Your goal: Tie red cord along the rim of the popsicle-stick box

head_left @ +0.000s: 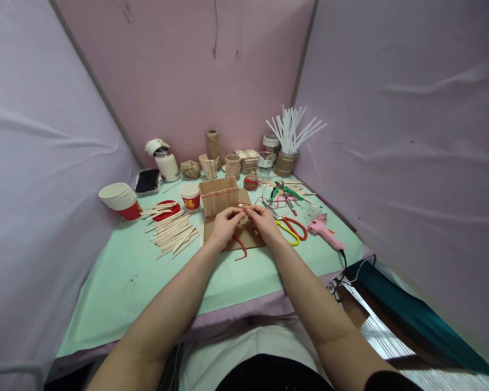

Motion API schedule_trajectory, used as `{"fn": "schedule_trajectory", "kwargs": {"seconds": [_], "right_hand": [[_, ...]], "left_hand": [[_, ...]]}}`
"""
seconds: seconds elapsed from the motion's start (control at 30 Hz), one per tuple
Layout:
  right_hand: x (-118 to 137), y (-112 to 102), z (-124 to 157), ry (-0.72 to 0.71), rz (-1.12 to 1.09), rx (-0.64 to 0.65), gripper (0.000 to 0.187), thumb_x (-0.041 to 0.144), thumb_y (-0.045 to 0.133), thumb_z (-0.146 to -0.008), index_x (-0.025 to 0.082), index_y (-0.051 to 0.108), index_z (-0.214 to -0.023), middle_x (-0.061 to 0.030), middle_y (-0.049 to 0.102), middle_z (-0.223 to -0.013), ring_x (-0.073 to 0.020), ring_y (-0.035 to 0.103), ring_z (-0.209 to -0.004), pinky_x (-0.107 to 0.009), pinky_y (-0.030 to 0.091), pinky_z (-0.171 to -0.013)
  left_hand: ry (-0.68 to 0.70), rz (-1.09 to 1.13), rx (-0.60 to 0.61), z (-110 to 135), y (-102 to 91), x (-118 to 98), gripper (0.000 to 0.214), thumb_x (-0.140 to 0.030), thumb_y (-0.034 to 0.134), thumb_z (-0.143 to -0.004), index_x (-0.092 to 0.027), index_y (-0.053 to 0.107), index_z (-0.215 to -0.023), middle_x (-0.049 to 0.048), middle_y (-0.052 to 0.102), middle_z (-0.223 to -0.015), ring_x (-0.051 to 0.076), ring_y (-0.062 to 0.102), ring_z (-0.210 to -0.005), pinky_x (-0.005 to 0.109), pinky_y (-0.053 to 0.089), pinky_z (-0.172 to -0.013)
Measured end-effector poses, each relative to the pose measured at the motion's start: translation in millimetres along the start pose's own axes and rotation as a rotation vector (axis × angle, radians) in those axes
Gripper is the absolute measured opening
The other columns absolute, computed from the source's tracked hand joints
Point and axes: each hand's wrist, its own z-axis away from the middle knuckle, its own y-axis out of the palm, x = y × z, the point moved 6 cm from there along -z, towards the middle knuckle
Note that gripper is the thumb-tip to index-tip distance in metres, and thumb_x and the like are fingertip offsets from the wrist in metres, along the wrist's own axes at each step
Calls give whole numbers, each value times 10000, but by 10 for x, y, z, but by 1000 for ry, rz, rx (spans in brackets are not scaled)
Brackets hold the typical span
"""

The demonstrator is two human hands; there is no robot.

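Observation:
My left hand [227,223] and my right hand [263,221] meet over a brown cardboard sheet [250,239], both pinching red string. A loose end of the red string [242,248] hangs below my left hand onto the cardboard and the table. More of it runs from my right hand towards a ball of red and brown string [251,182]. Just behind my left hand stands an open box made of wooden craft sticks [219,196], with a red line along its upper edge. The fingertips partly hide the pinched string.
Scissors with red and yellow handles [292,229], green-handled pliers [286,191] and a pink glue gun [326,234] lie to the right. Loose craft sticks [173,233], a paper cup [190,196] and stacked cups [120,200] are left. White glue sticks [292,130] stand behind.

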Motion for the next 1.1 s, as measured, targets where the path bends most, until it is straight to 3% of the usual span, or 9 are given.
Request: {"fn": "schedule_trajectory", "kwargs": {"seconds": [0.13,0.3,0.5,0.7,0.87,1.03,1.1], "right_hand": [[101,-54,19,-116,123,-99,188,353,605,-683,181,595,-759,9,584,-691,-104,474,-579,-220,370,-518],[155,-19,50,-184,237,-80,139,311,564,-716,182,612,-738,-12,621,-739,-136,538,-664,-252,429,-607],[183,-21,64,-217,302,-84,191,339,570,-731,170,654,-753,-35,637,-786,-150,564,-723,-271,441,-678],[181,-17,60,-238,275,-80,208,377,572,-737,179,636,-749,-25,627,-765,-150,548,-705,-273,429,-672],[117,34,30,-258,232,-15,186,366,545,-773,186,591,-770,-19,597,-755,-155,540,-726,-281,430,-690],[169,96,63,-346,213,79,153,335,513,-808,194,572,-800,-15,567,-796,-153,533,-782,-284,425,-739],[195,119,80,-359,192,118,148,331,510,-812,196,570,-806,-12,560,-803,-149,529,-789,-280,423,-747]], "left_hand": [[17,-39,-8,-4,-6,0,215,-334,584,-712,-152,654,-801,33,657,-785,134,560,-704,249,440,-661],[79,-122,-56,3,-35,-66,178,-287,575,-724,-148,665,-788,48,674,-831,154,587,-776,270,445,-739],[161,-238,-66,36,-20,-122,165,-269,549,-756,-156,665,-788,52,666,-832,153,585,-778,261,442,-723],[87,-160,-77,21,-24,-62,157,-275,571,-737,-152,665,-762,35,661,-785,139,562,-730,247,422,-687],[-164,201,-68,-8,-6,133,102,-236,631,-676,-141,628,-713,-6,572,-634,73,468,-549,191,357,-511],[-630,770,195,48,176,257,29,-127,575,-681,-111,559,-699,-6,495,-587,33,390,-459,137,284,-406],[-706,846,234,70,193,241,12,-104,553,-679,-106,547,-689,-5,479,-577,32,383,-456,131,287,-403]]}}
